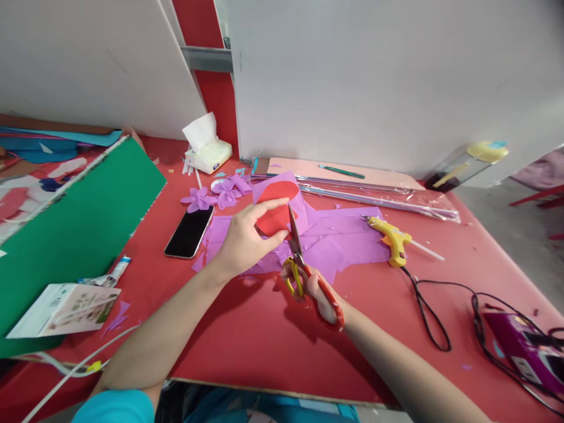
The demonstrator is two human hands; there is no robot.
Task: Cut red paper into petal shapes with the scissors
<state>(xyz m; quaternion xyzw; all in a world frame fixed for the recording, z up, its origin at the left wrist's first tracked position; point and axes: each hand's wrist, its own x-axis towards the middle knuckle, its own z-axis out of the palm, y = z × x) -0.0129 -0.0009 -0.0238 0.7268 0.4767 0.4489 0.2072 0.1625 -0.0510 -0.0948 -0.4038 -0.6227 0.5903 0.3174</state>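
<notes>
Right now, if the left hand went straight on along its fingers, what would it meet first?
The scissors, most likely: held in the right hand, they show just ahead of the left hand, though depth is unclear.

The left hand point(244, 239) partly hides red paper point(276, 221); the right edge crops a purple box point(511, 338)

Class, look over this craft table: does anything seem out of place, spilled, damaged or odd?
Nothing is clearly spilled or broken, though two things look untidy: loose purple scraps lie strewn on the red table, and the yellow glue gun rests on its side with its nozzle over a purple sheet instead of upright.
</notes>
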